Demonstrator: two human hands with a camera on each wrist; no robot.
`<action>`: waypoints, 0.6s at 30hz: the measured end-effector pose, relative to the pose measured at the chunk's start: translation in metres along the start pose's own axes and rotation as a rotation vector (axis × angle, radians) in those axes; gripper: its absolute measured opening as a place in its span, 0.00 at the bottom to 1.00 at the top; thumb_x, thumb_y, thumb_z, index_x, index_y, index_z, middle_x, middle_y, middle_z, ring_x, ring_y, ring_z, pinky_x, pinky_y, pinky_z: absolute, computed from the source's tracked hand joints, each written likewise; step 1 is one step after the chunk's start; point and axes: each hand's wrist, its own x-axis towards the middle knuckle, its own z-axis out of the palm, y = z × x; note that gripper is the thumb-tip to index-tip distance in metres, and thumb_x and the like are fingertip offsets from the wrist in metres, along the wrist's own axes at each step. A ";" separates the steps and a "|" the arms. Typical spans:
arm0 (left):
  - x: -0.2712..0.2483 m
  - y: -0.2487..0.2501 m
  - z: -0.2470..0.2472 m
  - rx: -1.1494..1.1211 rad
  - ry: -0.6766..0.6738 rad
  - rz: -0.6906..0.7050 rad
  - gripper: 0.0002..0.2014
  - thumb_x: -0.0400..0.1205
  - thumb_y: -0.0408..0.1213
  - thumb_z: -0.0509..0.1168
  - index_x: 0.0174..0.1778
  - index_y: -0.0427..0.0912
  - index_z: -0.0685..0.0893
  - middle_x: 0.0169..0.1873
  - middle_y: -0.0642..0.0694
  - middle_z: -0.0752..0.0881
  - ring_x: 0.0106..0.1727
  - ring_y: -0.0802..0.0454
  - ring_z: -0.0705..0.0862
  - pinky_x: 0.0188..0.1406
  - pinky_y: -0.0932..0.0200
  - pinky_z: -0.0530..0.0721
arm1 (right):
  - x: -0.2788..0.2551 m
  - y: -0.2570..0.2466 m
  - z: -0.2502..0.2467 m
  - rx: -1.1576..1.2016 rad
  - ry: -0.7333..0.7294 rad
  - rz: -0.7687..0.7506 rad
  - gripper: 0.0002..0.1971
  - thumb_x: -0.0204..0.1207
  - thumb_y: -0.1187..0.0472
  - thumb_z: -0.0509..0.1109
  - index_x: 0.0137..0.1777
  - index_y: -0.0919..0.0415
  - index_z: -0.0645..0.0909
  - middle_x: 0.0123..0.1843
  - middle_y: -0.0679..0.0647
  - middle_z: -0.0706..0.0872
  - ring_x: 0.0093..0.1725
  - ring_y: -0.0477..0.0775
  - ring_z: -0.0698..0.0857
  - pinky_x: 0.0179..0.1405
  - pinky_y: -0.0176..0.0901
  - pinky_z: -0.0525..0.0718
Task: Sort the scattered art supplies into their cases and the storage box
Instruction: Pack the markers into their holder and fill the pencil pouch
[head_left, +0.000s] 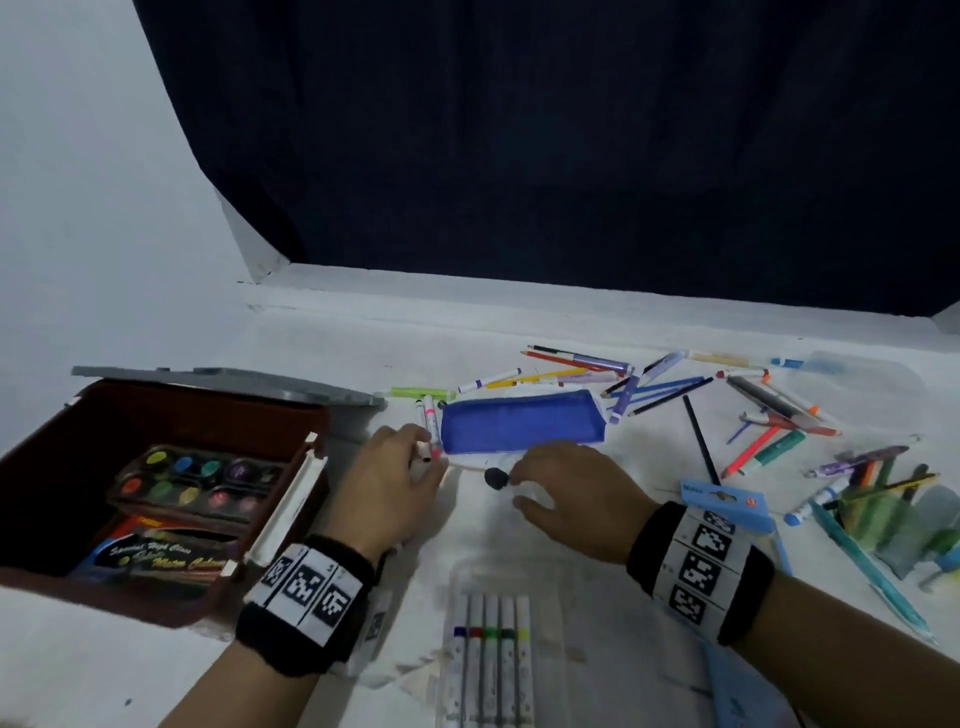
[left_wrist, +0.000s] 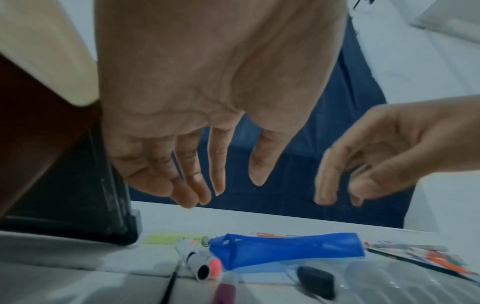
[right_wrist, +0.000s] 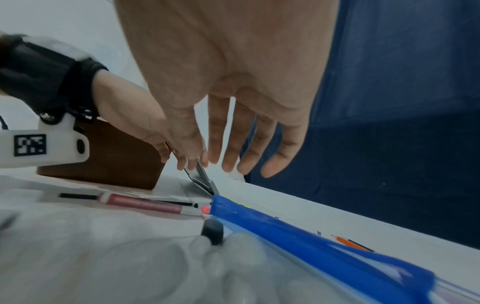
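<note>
White table cloth (head_left: 519, 322) and a dark curtain fill my head view; my left hand (head_left: 387, 488) seems relaxed beside the blue fabric pencil pouch (head_left: 522, 422), the right hand (head_left: 566, 493) hovers released. From the left wrist, loose white markers (left_wrist: 197, 261) may roll away. From the right wrist, the small black cap (right_wrist: 213, 230) could be knocked away.

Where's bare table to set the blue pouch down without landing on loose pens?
Bare table lies behind the blue pouch, between the storage box lid and the curtain. Another patch lies between the right hand and the clear marker case. It is crowded right of the pouch, where the loose pens sprawl.
</note>
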 end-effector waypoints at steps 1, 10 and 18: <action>0.011 -0.001 0.000 0.023 -0.007 -0.045 0.09 0.80 0.49 0.69 0.53 0.50 0.84 0.46 0.47 0.83 0.46 0.48 0.84 0.50 0.52 0.85 | 0.016 0.001 -0.001 0.001 0.025 -0.038 0.13 0.83 0.51 0.64 0.62 0.53 0.82 0.59 0.49 0.84 0.59 0.53 0.78 0.59 0.52 0.78; 0.062 -0.015 0.031 0.154 -0.126 -0.233 0.16 0.80 0.47 0.69 0.58 0.41 0.81 0.58 0.40 0.81 0.61 0.42 0.81 0.59 0.56 0.78 | 0.137 0.014 0.022 0.022 0.022 -0.172 0.16 0.79 0.62 0.60 0.64 0.59 0.82 0.64 0.55 0.84 0.66 0.60 0.77 0.63 0.62 0.79; 0.074 -0.016 0.030 0.213 -0.189 -0.267 0.12 0.83 0.42 0.63 0.55 0.38 0.84 0.59 0.39 0.86 0.65 0.42 0.81 0.61 0.56 0.75 | 0.178 0.013 0.040 -0.189 -0.113 -0.195 0.19 0.85 0.52 0.53 0.63 0.54 0.82 0.64 0.55 0.78 0.67 0.61 0.72 0.57 0.58 0.76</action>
